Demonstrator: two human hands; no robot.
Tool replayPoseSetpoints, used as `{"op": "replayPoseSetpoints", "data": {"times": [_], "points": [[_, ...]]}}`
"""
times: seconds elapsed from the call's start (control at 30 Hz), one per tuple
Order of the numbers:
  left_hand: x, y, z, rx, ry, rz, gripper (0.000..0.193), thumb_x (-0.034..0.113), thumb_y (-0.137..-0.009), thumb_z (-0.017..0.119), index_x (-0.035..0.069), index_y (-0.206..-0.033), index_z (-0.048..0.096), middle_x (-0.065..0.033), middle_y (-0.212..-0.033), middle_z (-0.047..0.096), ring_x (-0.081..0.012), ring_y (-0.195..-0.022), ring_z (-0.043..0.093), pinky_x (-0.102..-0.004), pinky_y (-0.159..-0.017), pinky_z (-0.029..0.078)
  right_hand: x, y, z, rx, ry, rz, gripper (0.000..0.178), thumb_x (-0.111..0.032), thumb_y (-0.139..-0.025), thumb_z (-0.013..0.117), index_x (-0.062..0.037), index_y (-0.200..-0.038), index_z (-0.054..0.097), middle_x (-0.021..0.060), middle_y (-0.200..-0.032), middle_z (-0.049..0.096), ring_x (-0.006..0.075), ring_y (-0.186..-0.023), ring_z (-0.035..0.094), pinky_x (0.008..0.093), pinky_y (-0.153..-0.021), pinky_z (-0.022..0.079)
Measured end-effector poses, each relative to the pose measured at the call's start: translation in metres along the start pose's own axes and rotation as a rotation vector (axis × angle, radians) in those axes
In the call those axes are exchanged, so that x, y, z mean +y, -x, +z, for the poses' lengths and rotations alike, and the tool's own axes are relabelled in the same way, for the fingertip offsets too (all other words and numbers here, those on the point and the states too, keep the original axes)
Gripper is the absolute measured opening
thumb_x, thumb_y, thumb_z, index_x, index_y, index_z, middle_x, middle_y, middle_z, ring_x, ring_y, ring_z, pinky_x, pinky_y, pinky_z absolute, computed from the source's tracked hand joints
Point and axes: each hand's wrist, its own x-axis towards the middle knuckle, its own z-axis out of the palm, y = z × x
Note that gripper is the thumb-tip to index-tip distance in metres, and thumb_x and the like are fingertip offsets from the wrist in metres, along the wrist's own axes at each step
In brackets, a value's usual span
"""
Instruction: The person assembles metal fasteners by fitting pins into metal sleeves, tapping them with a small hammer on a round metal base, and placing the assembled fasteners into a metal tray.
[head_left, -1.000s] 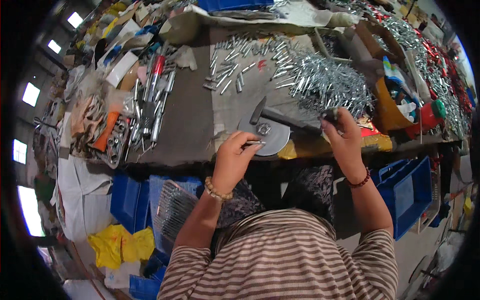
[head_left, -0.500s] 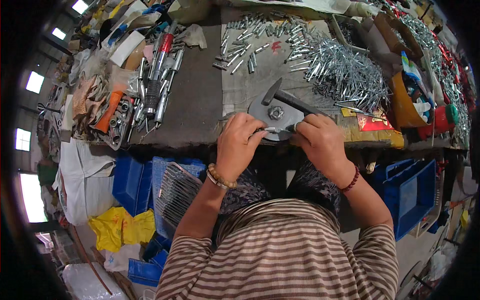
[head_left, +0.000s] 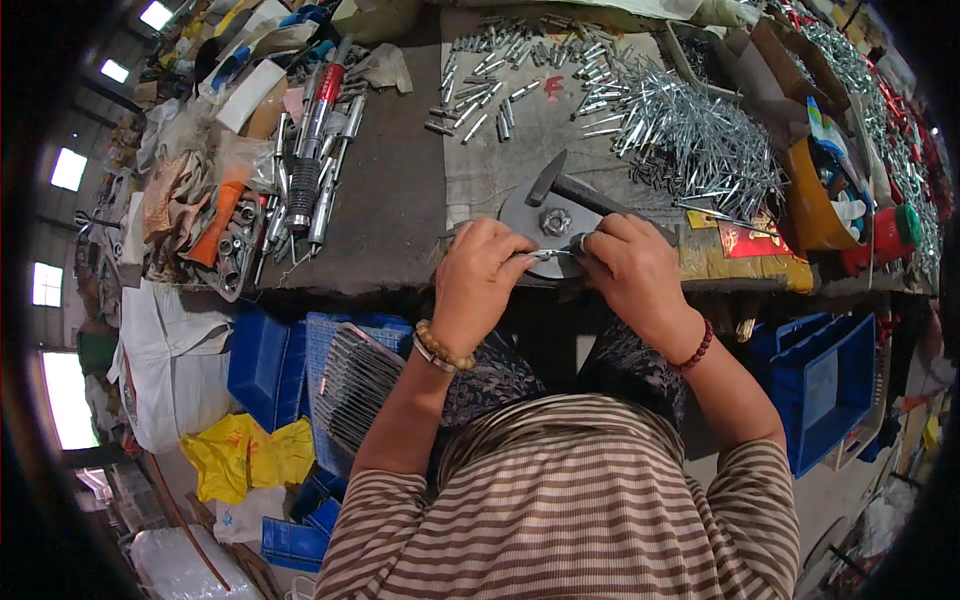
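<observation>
My left hand (head_left: 478, 276) pinches a small silver metal tube (head_left: 542, 254) between thumb and fingertips, over the near part of a round grey metal plate (head_left: 517, 214). My right hand (head_left: 636, 274) is closed on a thin metal pin (head_left: 568, 252), whose tip meets the tube's right end; whether it has entered the tube is too small to tell. A nut-shaped metal piece (head_left: 554, 221) stands in the plate's middle. Across the plate's far side lies a hammer (head_left: 578, 190), its handle running behind my right hand.
Short metal tubes (head_left: 497, 95) lie scattered at the back, beside a heap of thin metal pins (head_left: 690, 140). At left are a power screwdriver (head_left: 306, 180) and an orange-handled tool (head_left: 219, 222). A yellow container (head_left: 815, 200) stands right. Blue crates (head_left: 822, 385) sit below the bench edge.
My right hand has shifted slightly left, bringing the pin level with the tube. My left hand stays nearly in place, still pinching the tube.
</observation>
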Motion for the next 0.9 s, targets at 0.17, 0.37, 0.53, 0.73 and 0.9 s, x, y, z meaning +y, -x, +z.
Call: {"op": "replayPoseSetpoints", "data": {"times": [0.17, 0.37, 0.53, 0.73, 0.9], "points": [[-0.001, 0.001, 0.001, 0.006, 0.031, -0.013, 0.01, 0.011, -0.081, 0.076, 0.005, -0.089, 0.074, -0.0071, -0.09, 0.063, -0.0273, -0.091, 0.062, -0.0383, -0.08, 0.049, -0.001, -0.001, 0.001, 0.0, -0.029, 0.0, 0.016, -0.009, -0.075, 0.076, -0.0092, -0.088, 0.067, 0.0071, -0.087, 0.058, 0.0302, -0.085, 0.06, 0.0421, -0.075, 0.049], [-0.002, 0.002, 0.003, 0.001, 0.081, 0.008, 0.01, 0.005, -0.08, 0.077, 0.001, -0.089, 0.073, -0.0085, -0.09, 0.063, -0.0256, -0.088, 0.063, -0.0353, -0.078, 0.049, 0.0, -0.001, 0.009, 0.029, -0.058, 0.0, 0.015, -0.01, -0.074, 0.077, -0.0094, -0.086, 0.068, 0.0065, -0.088, 0.059, 0.029, -0.087, 0.06, 0.0413, -0.075, 0.048], [-0.004, 0.006, 0.002, -0.007, 0.099, -0.006, 0.01, 0.003, -0.08, 0.077, 0.001, -0.089, 0.072, -0.0088, -0.091, 0.062, -0.0249, -0.087, 0.063, -0.0337, -0.076, 0.049, 0.012, 0.001, -0.005, 0.12, -0.046, 0.116, 0.015, -0.008, -0.074, 0.077, -0.0073, -0.086, 0.068, 0.0098, -0.085, 0.058, 0.0334, -0.085, 0.061, 0.0449, -0.072, 0.05], [-0.002, 0.005, 0.003, 0.019, 0.092, -0.002, 0.011, 0.003, -0.08, 0.077, 0.001, -0.089, 0.073, -0.0087, -0.091, 0.062, -0.0247, -0.085, 0.064, -0.034, -0.075, 0.05, 0.068, -0.004, -0.03, 0.156, 0.241, 0.272, 0.016, -0.008, -0.076, 0.076, -0.0058, -0.088, 0.066, 0.0112, -0.087, 0.059, 0.0338, -0.088, 0.062, 0.0452, -0.075, 0.051], [-0.001, 0.006, 0.003, 0.014, 0.103, -0.033, 0.01, 0.004, -0.081, 0.078, 0.001, -0.09, 0.073, -0.0084, -0.091, 0.062, -0.0244, -0.085, 0.064, -0.0337, -0.074, 0.05, 0.084, -0.02, -0.019, 0.129, 0.281, 0.162, 0.017, -0.009, -0.076, 0.076, -0.0068, -0.089, 0.065, 0.011, -0.088, 0.06, 0.0331, -0.09, 0.063, 0.045, -0.076, 0.052]]}}
